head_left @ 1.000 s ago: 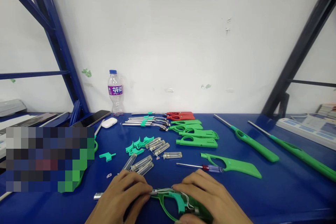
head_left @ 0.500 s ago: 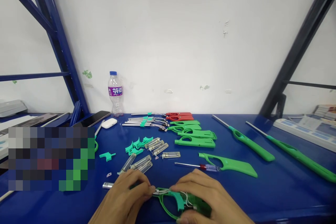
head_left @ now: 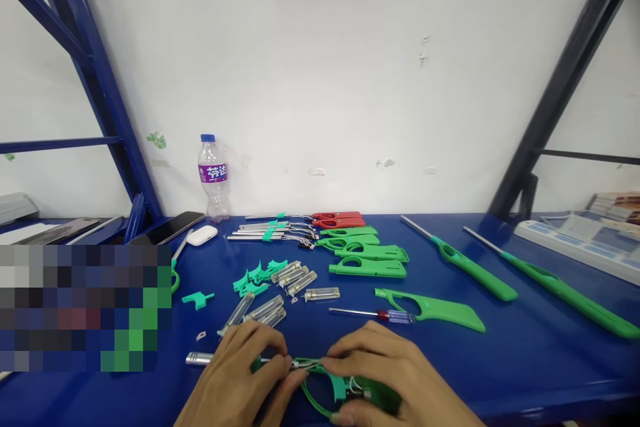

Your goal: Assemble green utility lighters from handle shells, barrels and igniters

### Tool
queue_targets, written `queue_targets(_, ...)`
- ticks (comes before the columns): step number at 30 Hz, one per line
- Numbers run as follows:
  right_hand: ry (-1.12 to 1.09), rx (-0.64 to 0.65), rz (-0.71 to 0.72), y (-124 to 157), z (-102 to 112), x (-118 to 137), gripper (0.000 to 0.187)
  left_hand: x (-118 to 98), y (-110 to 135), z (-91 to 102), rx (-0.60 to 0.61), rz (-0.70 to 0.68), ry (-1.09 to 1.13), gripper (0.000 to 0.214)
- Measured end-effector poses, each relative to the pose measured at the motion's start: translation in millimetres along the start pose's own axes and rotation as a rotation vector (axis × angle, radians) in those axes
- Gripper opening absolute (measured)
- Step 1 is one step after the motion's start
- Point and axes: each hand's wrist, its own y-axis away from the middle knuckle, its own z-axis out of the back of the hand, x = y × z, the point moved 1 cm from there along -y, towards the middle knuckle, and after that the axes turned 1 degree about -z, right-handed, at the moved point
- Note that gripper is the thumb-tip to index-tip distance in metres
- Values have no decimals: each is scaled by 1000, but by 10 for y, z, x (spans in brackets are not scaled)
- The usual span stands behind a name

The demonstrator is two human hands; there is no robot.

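In the head view, an opened green lighter casing (head_left: 316,403) lies low in front of me, with a teal trigger (head_left: 339,387) and thin white wires inside. My left hand (head_left: 240,370) is closed around the metal tube (head_left: 199,359) where it meets the casing, thumb and fingers pinching there. Wrapped about the casing's handle end, my right hand (head_left: 395,370) presses its fingertips beside the wires and trigger. My palms and fingers hide part of the casing. Just beyond lie clear fuel tanks (head_left: 264,309), a screwdriver (head_left: 370,314) and a loose green casing half (head_left: 445,312).
Teal triggers (head_left: 257,275), metal tubes with wires (head_left: 265,232) and green and red casings (head_left: 367,268) lie farther back. Two long green lighters (head_left: 475,272) rest right, near a power strip (head_left: 575,253). A bottle (head_left: 214,180) stands by the wall. Pixelation covers the left side.
The view has shifted slightly, so the table's things appear a little farther left. My left thumb and fingers have shifted slightly at the tube; my right hand keeps its grip.
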Motion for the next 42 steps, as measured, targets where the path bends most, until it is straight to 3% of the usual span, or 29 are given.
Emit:
queue_targets(5, -1, 43, -34, -5, -29, -12, 35, -3, -96, -93, 40, 76, 132, 18)
queue_targets(8, -13, 57, -27, -14, -25, -16, 34, -21, -167, -94, 29, 76, 165, 36)
queue_targets(10, -25, 60, -34, -15, -24, -15, 35, -49, -209, -81, 105, 72, 194, 33)
queue_targets(14, -82, 52, -126, -14, -27, 14, 44, -89, -246, -48, 224, 99, 257, 36)
queue_targets(21, -185, 16, -273, -23, -17, 51, 41, -73, -204, -54, 218, 114, 307, 37)
queue_targets(42, -149, -7, -124, 2, -39, -9, 33, -94, -196, -51, 190, 120, 307, 35)
